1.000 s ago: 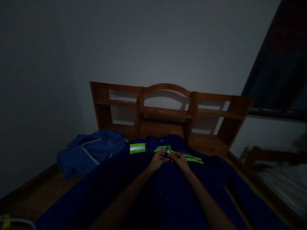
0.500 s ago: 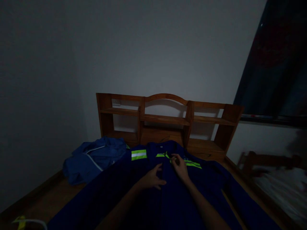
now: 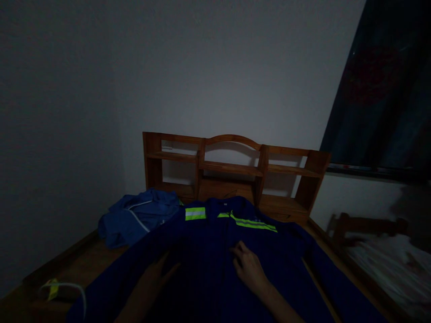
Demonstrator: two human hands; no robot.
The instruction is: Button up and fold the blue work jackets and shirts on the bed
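A dark blue work jacket (image 3: 208, 251) with yellow-green and silver reflective bands lies spread out, front up, its collar (image 3: 225, 204) toward the wooden headboard. Over the jacket's left part in view is my left hand (image 3: 156, 276), dim, its thumb and fingers apart and nothing seen in them. My right hand (image 3: 248, 265) is at the middle of the jacket front, just beside the front opening. Its fingers are slightly bent and apart, with no object visible between them. Whether the fingertips press on the cloth is too dark to tell.
A wooden headboard with shelves (image 3: 232, 169) stands against the wall behind the collar. Left of the jacket lies a crumpled lighter blue garment (image 3: 138, 217) with white piping. A pale cord (image 3: 72, 285) with a yellow piece is at lower left. White bedding (image 3: 393, 264) lies at right.
My right hand has moved down from the chest band to the middle of the jacket front. My left hand has drawn back toward the lower left. The view has shifted slightly.
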